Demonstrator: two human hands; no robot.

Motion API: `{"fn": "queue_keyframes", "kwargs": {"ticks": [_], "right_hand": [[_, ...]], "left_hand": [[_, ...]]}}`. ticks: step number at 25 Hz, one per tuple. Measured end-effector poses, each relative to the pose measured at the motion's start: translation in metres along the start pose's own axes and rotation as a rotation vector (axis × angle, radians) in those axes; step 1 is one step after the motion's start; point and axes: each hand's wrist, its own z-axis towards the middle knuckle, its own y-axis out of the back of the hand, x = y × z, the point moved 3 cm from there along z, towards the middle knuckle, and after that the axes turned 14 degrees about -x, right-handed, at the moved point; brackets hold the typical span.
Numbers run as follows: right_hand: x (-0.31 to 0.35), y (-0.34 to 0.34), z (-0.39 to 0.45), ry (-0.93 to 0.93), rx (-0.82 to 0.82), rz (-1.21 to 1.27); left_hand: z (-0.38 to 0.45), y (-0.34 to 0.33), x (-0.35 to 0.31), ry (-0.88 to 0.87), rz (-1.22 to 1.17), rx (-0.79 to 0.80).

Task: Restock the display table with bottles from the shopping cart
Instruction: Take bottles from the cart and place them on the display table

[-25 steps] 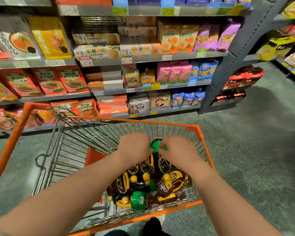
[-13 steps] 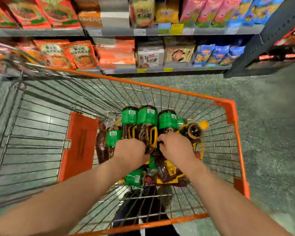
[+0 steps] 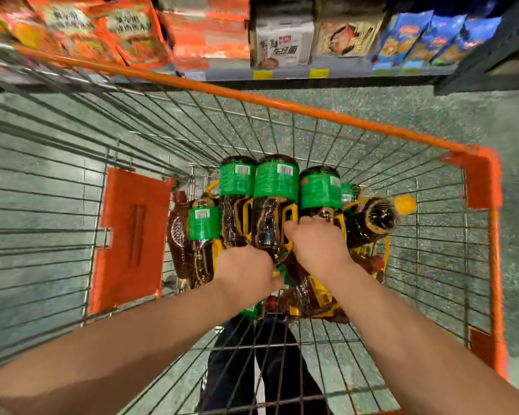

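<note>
Fingers (image 3: 291,227) of both hands curl around yellow handles of dark, green-labelled plastic bottles (image 3: 277,205) in the orange wire cart (image 3: 282,104); likely heavy.

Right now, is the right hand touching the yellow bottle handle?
Touching. The head view shows the right hand with fingers curled around the yellow bottle handle.

Dark bottles (image 3: 274,211) with green labels and yellow handles are heaped in the wire cart (image 3: 312,110), near its right end; three lie side by side, bases pointing away, one yellow-capped bottle (image 3: 375,217) lies to their right, more are piled beneath
</note>
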Motion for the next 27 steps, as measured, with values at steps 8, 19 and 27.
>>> {"fn": "queue_keyframes", "kwargs": {"ticks": [8, 19, 27], "right_hand": [[0.015, 0.034, -0.009, 0.038, -0.144, 0.003], [0.029, 0.144, -0.048, -0.088, -0.392, 0.194], [0.054, 0.241, -0.116, -0.319, -0.608, 0.285]], "left_hand": [[-0.024, 0.058, 0.009, 0.007, 0.083, -0.013], [-0.074, 0.203, 0.014, -0.041, 0.205, -0.306], [-0.142, 0.284, 0.010, -0.275, 0.214, -0.649]]}}
